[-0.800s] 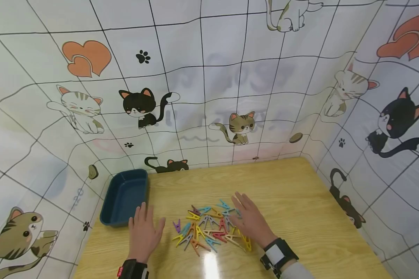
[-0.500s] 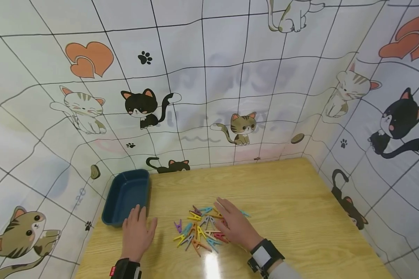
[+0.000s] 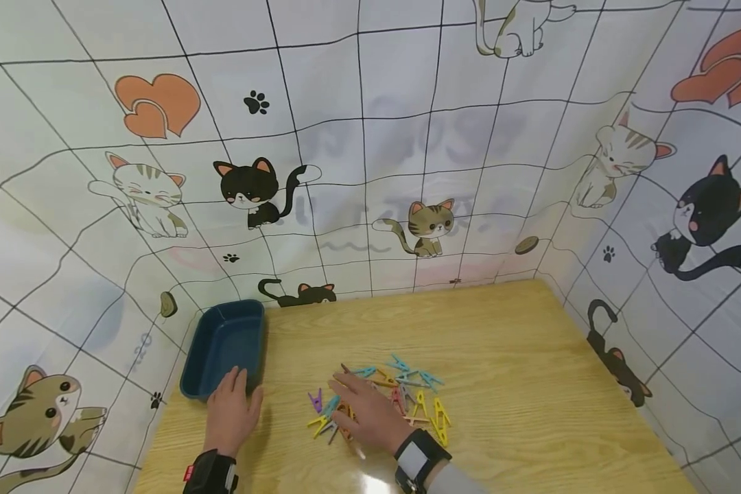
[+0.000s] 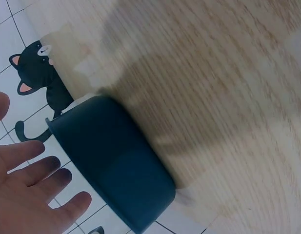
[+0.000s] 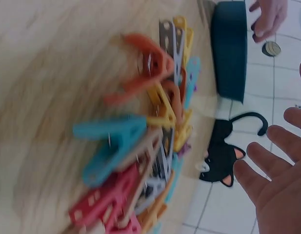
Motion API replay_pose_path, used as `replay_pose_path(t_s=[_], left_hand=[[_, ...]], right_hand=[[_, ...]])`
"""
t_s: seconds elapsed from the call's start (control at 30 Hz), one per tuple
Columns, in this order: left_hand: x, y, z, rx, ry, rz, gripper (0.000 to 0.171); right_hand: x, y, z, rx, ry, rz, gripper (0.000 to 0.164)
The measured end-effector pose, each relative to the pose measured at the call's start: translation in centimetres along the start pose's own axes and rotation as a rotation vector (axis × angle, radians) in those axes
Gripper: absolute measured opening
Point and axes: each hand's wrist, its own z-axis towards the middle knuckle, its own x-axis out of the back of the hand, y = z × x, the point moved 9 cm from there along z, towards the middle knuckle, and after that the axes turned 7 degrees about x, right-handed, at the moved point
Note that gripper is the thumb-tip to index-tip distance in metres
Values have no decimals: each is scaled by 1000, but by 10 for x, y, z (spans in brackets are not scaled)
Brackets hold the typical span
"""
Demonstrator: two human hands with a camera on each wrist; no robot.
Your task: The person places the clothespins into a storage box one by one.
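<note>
Several plastic clothespins (image 3: 403, 397) in yellow, blue, red, orange, grey and purple lie in a loose pile on the table. Over the left part of that pile my right hand (image 3: 373, 415) is spread flat, palm down, hiding some of them. The right wrist view shows its fingers (image 5: 267, 180) straight and holding nothing, with an orange clothespin (image 5: 148, 66) and a blue clothespin (image 5: 111, 141) below. My left hand (image 3: 231, 412) has relaxed fingers and is at the near rim of a dark blue tub (image 3: 194, 374). In the left wrist view the tub's wall (image 4: 111, 156) shows beside those fingers, which grip nothing.
The wooden table (image 3: 500, 343) meets cloth walls (image 3: 346, 137) printed with cats, at the back and on both sides. At the table's back left corner the tub stands close to the cloth.
My right hand has swept left across the pile, uncovering the clothespins on the right and covering those on the left. My left hand has shifted slightly left and toward me.
</note>
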Motion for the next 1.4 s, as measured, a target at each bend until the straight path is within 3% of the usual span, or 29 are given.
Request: replay_pose_path(t_s=[0.23, 0.37, 0.8, 1.1, 1.4], left_hand=[[-11, -10, 3, 67, -67, 30, 49], [-9, -9, 4, 56, -64, 47, 44], [-3, -2, 9, 46, -73, 107, 29], [-6, 1, 8, 30, -101, 177, 15], [-5, 10, -1, -6, -117, 197, 7]], right_hand=[[-23, -7, 6, 14, -58, -4, 54], [-26, -9, 8, 27, -53, -21, 53], [-20, -15, 11, 65, -7, -53, 45], [-16, -3, 8, -31, 12, -14, 45], [2, 8, 0, -55, 109, 54, 41]])
